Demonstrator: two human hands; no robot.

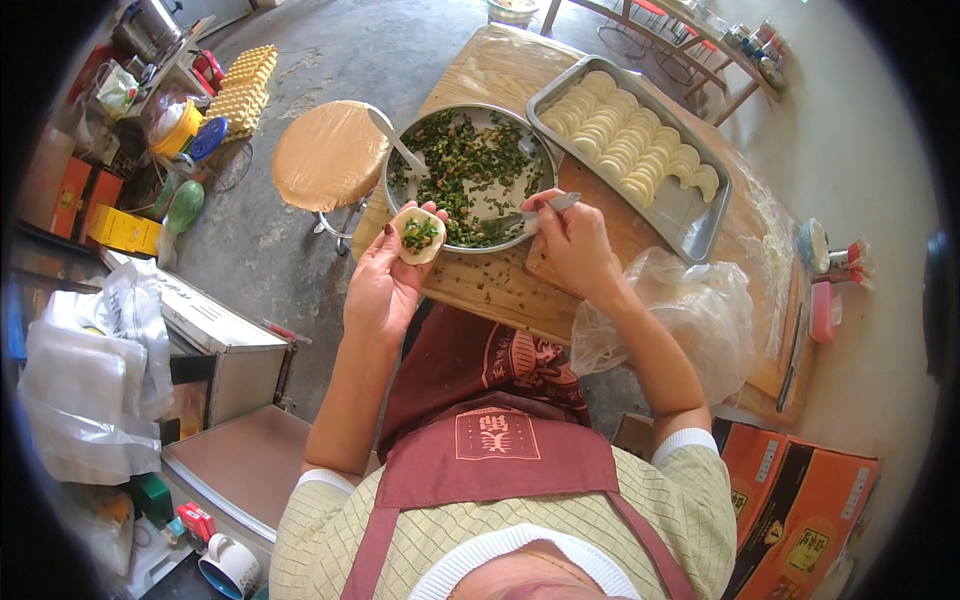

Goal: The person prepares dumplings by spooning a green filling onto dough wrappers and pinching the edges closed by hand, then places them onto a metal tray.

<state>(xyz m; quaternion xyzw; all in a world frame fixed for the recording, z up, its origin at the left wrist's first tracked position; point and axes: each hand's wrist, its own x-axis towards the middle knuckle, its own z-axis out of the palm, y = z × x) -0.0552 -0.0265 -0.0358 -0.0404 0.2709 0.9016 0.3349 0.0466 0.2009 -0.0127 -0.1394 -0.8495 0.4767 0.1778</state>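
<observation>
My left hand (390, 277) holds a round dough wrapper (410, 253) with a small heap of chopped green filling (418, 235) on it, beside the near left rim of a wide metal bowl (556, 161). In the bowl lies more chopped green filling with brownish bits, and a pale-handled utensil (405, 150) leans on its far left rim. My right hand (576, 244) grips a metal spoon or spatula (564, 201) over the bowl's near right side, its lower end down at the filling. To the right, a metal tray (701, 247) holds rows of folded dumplings (622, 135).
The bowl and tray stand on a floured wooden table (480, 75). A clear plastic bag (682, 315) lies at its near edge, right of my forearm. A round covered stool (326, 154) stands left of the bowl. Orange cartons (802, 510) are at lower right, a white box (202, 307) at left.
</observation>
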